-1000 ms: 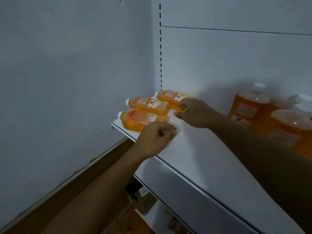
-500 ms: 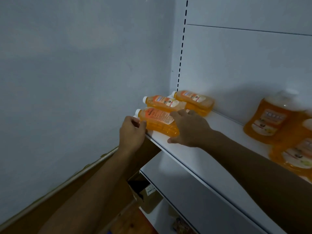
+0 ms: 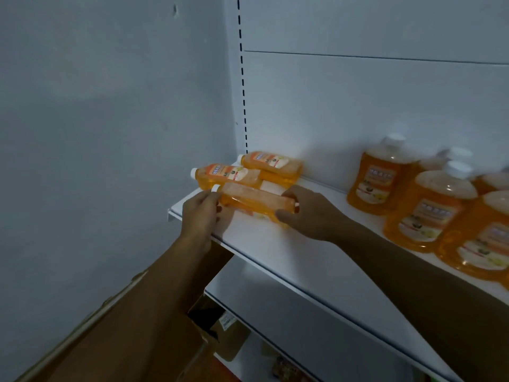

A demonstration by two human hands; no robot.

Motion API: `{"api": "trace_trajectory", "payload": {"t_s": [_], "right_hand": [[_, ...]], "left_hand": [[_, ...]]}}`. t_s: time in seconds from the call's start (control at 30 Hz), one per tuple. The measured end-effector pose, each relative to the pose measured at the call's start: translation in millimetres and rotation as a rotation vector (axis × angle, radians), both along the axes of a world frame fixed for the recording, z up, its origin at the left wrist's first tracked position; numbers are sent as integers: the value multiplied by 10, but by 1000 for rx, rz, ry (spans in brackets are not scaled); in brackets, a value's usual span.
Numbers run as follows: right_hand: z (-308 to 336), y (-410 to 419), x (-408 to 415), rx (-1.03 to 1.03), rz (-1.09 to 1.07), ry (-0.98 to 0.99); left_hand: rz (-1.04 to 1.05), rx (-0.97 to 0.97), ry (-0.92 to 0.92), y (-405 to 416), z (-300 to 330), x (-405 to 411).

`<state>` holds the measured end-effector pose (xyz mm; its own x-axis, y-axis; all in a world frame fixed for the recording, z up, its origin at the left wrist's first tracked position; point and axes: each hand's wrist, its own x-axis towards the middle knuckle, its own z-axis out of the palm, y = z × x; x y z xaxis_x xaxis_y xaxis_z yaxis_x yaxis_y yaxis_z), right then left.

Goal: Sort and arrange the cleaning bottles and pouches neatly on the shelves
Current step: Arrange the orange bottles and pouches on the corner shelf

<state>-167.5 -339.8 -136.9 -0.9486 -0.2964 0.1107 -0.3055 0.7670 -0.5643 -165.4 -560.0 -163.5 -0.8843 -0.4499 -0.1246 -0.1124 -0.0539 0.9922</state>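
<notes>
Three small bottles lie on their sides at the left end of a white shelf (image 3: 275,252), each filled with orange liquid and closed with a white cap pointing left. The back bottle (image 3: 271,164) lies against the rear panel, and the middle bottle (image 3: 228,175) sits just in front of it, to the left. The front bottle (image 3: 254,201) is turned with its plain side up and lies nearest the shelf's front edge, touching or almost touching the middle one.

Further right stand large jugs (image 3: 440,205) of the same orange liquid, upright, white-capped and labelled, crowded together; the nearest ones are blurred.

The left hand (image 3: 199,216) is partly curled, its fingertips pinching the front bottle at the cap and neck. The right hand (image 3: 308,213) cups the bottle's base end, thumb below and fingers wrapped over the top. So both hands grip this one bottle, one at each end; whether it rests on the shelf or is raised slightly off it cannot be told.

Below, a lower shelf (image 3: 316,326) shows, and beside it an open cardboard box (image 3: 220,326).
</notes>
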Motion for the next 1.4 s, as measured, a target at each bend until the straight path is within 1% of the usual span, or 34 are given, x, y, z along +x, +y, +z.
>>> {"api": "trace_trajectory", "payload": {"t_s": [0.07,0.13,0.23,0.33,0.47,0.53,0.6,0.7,0.77,0.87,0.93,1.03,1.2,1.3,1.4], "right_hand": [[-2,163,56,-82,-1,-51],[-17,327,141,-195,-9,-107],[-62,523,289,-272,-36,-133],[-106,699,407,-302,-82,-77],[-163,953,502,-257,-181,40],[-207,1033,548,-245,-220,50],[-249,1082,593,-266,-202,66],[-278,1101,675,-320,-174,122],[-311,1113,694,-295,-224,169],[-379,1090,712,-227,-389,162],[-414,1043,726,-239,-475,191],[-451,945,748,-354,-516,212],[-455,875,698,-314,-577,255],[-421,857,674,-350,-606,269],[-432,826,668,-298,-682,323]], "left_hand": [[-52,11,95,144,38,-1],[-153,60,176,316,118,3],[-315,75,233,569,193,-9],[-391,14,282,794,236,-6],[-429,32,305,1078,272,5],[-475,-89,362,1192,330,3],[-570,-180,418,1252,390,6],[-746,-179,415,1267,417,1],[-839,-153,385,1296,397,-16],[-869,-116,396,1408,415,-65],[-874,-202,443,1496,450,-144],[-896,-346,495,1620,464,-327],[-974,-463,510,1819,502,-634],[-1043,-438,501,1917,532,-708],[-1056,-389,481,1958,537,-718]]}}
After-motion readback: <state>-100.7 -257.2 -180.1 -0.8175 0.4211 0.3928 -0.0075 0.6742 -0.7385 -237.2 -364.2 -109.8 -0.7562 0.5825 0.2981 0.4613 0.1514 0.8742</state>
